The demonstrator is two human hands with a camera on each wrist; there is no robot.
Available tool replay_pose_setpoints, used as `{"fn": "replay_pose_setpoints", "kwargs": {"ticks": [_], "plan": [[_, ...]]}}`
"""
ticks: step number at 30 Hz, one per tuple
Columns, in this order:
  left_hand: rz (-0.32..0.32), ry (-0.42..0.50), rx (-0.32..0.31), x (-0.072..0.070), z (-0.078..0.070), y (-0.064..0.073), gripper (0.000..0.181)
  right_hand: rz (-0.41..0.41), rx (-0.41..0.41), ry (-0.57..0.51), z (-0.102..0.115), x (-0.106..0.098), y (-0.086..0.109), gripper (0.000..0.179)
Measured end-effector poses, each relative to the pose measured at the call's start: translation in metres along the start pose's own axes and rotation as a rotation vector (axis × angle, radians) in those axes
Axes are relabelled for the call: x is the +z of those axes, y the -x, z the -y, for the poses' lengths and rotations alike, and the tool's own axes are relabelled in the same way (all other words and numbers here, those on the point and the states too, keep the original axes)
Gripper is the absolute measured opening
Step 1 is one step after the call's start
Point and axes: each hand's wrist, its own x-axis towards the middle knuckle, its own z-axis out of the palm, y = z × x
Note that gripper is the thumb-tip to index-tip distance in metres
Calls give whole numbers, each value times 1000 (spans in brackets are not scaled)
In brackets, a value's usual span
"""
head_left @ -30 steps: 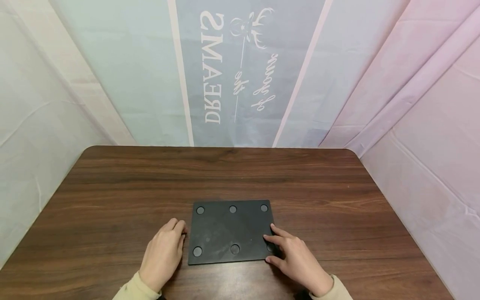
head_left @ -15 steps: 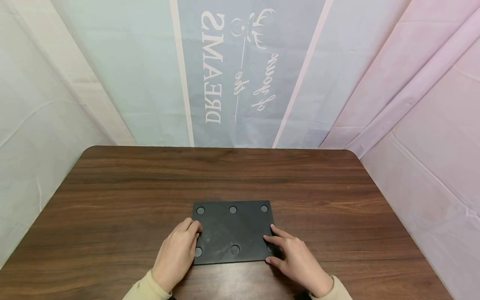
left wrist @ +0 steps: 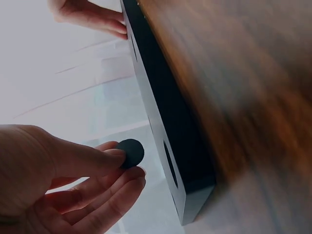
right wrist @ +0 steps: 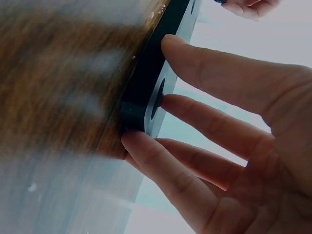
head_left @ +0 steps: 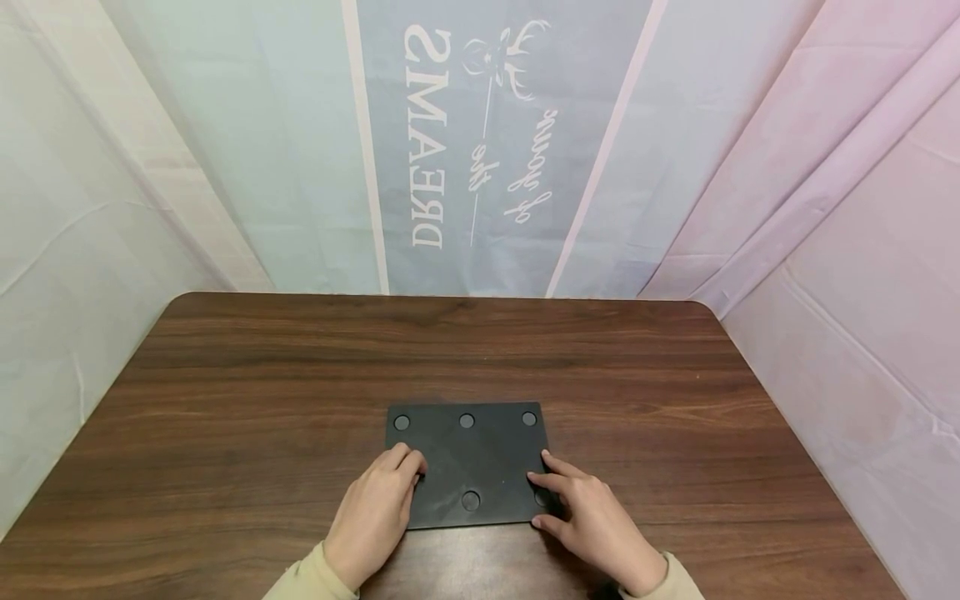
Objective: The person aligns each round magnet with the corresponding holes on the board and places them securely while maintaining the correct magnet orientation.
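Observation:
A flat black rectangular board [head_left: 480, 458] with round recesses along its long sides lies on the wooden table. My left hand [head_left: 380, 510] is over its left part and covers the near left recess [left wrist: 170, 163] in the head view. In the left wrist view the thumb and fingers pinch a small dark round disc [left wrist: 132, 153], apart from the board's face. My right hand [head_left: 596, 517] holds the near right corner, thumb [right wrist: 183, 51] at the front edge and other fingers at the right edge. The index fingertip rests at the near right recess [right wrist: 158, 99].
The brown wood-grain table [head_left: 262, 375] stretches around the board on all sides. Behind it hangs a pale cloth backdrop [head_left: 495, 250] with mirrored lettering, and light cloth walls [head_left: 862, 275] enclose both sides.
My left hand has moved right, from beside the board's left edge to over its left part, covering the near left recess. The right hand and the board have stayed put.

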Motion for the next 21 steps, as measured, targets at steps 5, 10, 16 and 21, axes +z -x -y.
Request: {"fn": "replay_pose_setpoints", "kwargs": {"ticks": [5, 10, 16, 21], "plan": [[71, 24, 2, 2, -5, -1, 20, 8, 2, -13, 0, 0, -1, 45], [137, 41, 11, 2, -8, -3, 19, 5, -6, -9, 0, 0, -1, 46], [170, 24, 79, 3, -9, -5, 21, -6, -13, 0, 1, 0, -1, 46], [205, 23, 122, 4, -11, -8, 23, -12, -17, 7, 2, -1, -2, 45]]}}
